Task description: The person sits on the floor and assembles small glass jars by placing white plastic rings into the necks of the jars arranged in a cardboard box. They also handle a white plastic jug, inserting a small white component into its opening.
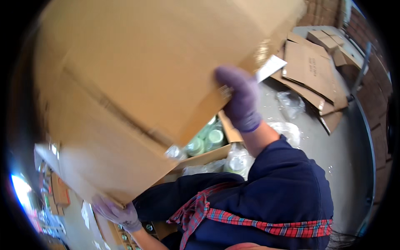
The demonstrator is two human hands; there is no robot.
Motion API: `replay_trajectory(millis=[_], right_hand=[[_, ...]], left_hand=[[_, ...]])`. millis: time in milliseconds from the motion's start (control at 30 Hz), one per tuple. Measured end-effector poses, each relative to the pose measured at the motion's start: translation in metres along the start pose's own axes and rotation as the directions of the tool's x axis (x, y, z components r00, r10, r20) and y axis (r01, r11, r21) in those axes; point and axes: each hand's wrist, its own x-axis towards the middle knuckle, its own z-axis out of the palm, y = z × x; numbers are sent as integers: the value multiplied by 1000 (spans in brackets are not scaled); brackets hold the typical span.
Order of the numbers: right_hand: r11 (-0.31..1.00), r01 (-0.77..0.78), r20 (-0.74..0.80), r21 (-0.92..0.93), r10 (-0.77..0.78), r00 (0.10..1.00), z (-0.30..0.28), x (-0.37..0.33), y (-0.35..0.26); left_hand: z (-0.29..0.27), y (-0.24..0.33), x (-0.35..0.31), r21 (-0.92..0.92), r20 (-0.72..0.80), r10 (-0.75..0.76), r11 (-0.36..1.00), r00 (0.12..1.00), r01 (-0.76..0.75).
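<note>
A large brown cardboard box point(137, 75) fills the upper left, tilted and close to me. My right hand point(241, 96), in a purple glove, is closed on its right edge, thumb on the near face. At its lower corner, my left hand point(116, 213), also gloved, grips the bottom edge, with part of the fingers hidden. Under the box's right side stands an open carton point(200, 160) of pale green jars point(214, 138). Beside it is a jar wrapped in clear plastic point(237, 160). Below my left hand, a partitioned carton point(127, 239) shows several small round tops.
Flattened cardboard point(310, 71) lies on the floor to the right, near a crumpled clear plastic bag point(291, 103). A blue metal rail point(368, 146) runs along the right, with stacked brown cardboard point(379, 116) behind it. An orange-brown box point(60, 189) stands far left.
</note>
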Motion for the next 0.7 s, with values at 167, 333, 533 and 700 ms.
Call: replay_trajectory(millis=[167,333,533,700], right_hand=[[930,-134,-395,-343,-13,919,-244,47,112],[476,-775,-872,-417,33,489,-491,172,222],[665,-416,-557,-620,0,830,-372,217,352],[765,-599,22,236,612,791,-148,80,466]], left_hand=[[15,39,46,-146,67,196,972,978,-184],[35,0,-13,-73,277,51,997,960,-32],[-63,-88,-144,380,342,-487,854,804,356],[-118,-71,-162,421,218,-696,699,684,577]])
